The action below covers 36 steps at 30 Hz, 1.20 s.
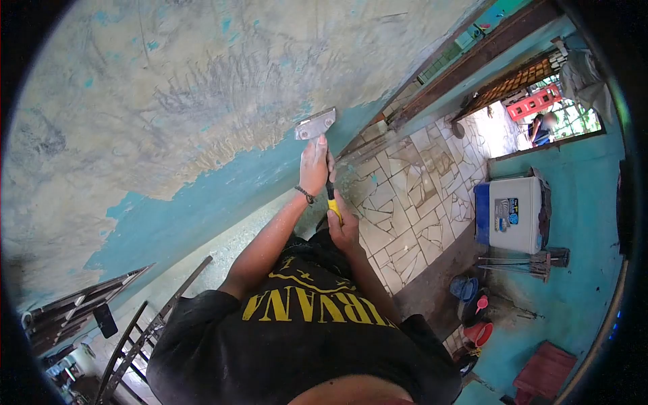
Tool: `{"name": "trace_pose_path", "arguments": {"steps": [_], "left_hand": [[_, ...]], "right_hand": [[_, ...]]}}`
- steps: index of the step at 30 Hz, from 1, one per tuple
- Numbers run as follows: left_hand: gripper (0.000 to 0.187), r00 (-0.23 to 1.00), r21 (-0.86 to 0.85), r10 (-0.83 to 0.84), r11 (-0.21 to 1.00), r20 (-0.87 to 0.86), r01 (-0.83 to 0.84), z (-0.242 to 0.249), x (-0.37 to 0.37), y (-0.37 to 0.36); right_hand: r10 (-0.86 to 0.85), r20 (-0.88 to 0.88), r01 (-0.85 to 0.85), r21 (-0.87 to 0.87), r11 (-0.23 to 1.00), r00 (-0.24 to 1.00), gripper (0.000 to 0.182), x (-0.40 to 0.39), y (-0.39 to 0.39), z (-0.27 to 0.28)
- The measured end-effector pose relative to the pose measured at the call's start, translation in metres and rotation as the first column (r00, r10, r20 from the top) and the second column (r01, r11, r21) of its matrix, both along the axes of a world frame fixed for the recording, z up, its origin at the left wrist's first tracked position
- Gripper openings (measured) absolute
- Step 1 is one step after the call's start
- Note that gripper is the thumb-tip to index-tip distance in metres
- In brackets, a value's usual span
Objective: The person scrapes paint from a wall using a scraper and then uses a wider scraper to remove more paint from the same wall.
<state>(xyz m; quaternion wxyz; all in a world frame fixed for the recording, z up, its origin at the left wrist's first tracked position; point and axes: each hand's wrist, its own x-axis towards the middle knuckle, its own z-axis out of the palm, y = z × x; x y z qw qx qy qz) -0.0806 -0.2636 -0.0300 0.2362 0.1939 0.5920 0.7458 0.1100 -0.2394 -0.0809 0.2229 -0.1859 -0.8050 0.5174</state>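
Both my hands hold one long scraper, which has a wide metal head and a black and yellow handle. My left hand, dusty and with a dark bracelet at the wrist, is closed round the upper part just below the head. Lower down, my right hand is wrapped round the yellow end of the handle. The scraper's head lies against the wall, at the border between bare grey plaster and remaining turquoise paint.
Stone-patterned floor lies to the right. A white and blue washing machine, a red bucket and a blue container stand by the far wall. A person is beyond the doorway. Dark metal railings are at lower left.
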Motion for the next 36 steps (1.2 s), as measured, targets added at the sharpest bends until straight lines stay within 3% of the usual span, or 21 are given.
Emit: {"name": "trace_pose_path", "arguments": {"steps": [3, 9, 12, 15, 21, 25, 29, 36], "left_hand": [[0.054, 1.0, -0.021, -0.018, 1.0, -0.01, 0.018, -0.003, -0.003, -0.002], [0.054, 0.997, 0.033, 0.06, 0.998, 0.055, -0.062, -0.008, 0.002, 0.009], [0.054, 0.992, 0.062, 0.111, 0.991, 0.054, -0.115, -0.01, 0.001, 0.015], [0.052, 0.985, 0.131, 0.147, 0.979, 0.091, -0.158, -0.011, 0.008, 0.023], [0.049, 0.972, 0.279, 0.073, 0.951, 0.223, -0.135, -0.021, 0.008, 0.029], [0.045, 0.97, 0.122, 0.11, 0.983, 0.216, -0.139, -0.038, 0.009, 0.033], [0.046, 0.985, 0.114, 0.141, 0.982, 0.101, -0.152, -0.01, 0.004, 0.04], [0.05, 0.973, 0.114, 0.141, 0.98, 0.181, -0.163, -0.015, 0.008, 0.04]], "right_hand": [[-0.019, -0.032, 0.022, 0.093, 0.995, 0.999, 0.051, -0.01, -0.002, -0.012], [-0.001, -0.053, 0.007, 0.109, 0.994, 0.999, 0.05, -0.011, 0.009, -0.027], [0.027, -0.171, 0.013, 0.228, 0.973, 0.985, 0.049, -0.016, 0.019, -0.032], [0.055, -0.127, -0.028, 0.204, 0.979, 0.99, 0.048, -0.016, 0.026, -0.032], [0.09, -0.212, -0.053, 0.178, 0.983, 0.973, 0.049, -0.017, 0.046, -0.029], [0.092, -0.21, -0.074, 0.093, 0.993, 0.973, 0.05, -0.022, 0.044, -0.053], [0.068, -0.254, -0.033, 0.141, 0.989, 0.965, 0.05, -0.033, 0.048, -0.041], [0.089, -0.234, -0.06, 0.13, 0.99, 0.968, 0.053, -0.023, 0.045, -0.035]]}}
